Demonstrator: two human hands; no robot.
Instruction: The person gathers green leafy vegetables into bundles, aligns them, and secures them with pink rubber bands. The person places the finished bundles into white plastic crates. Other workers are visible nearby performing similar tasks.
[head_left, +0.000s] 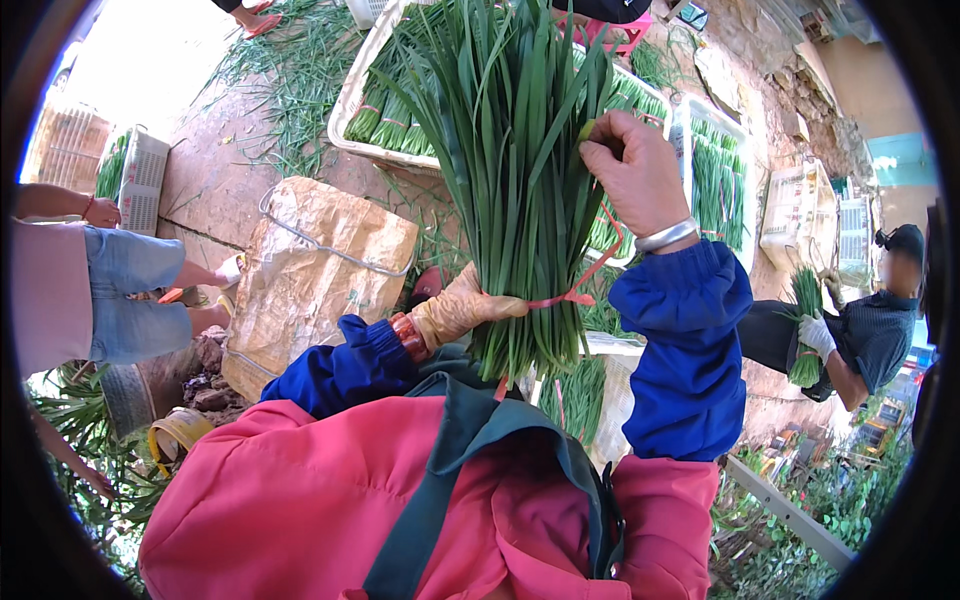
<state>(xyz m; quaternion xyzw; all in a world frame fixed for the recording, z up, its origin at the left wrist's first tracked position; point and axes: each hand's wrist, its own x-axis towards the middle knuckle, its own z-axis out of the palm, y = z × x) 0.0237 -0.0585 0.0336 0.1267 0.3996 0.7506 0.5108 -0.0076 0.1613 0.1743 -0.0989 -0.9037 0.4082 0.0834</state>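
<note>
My left hand (465, 307), in a pale, thin, wrinkled glove, grips a thick bunch of garlic chives (517, 187) near its cut lower end. The leaves point up and fan out away from me. A pink-red tie (551, 301) circles the bunch by my left thumb, with a loose end rising to the right. My bare right hand (634, 169) is at the bunch's upper right side. Thumb and forefinger pinch a yellowish leaf piece (586, 130) there. A silver bangle (666, 235) sits on that wrist.
White plastic crates (349, 112) (716, 180) of tied chives stand beyond the bunch. Left of me is a brown wrapped bale (322, 262) with cord. Loose chive leaves (292, 90) litter the floor. One person (135, 292) stands left; another (862, 330) holds chives at right.
</note>
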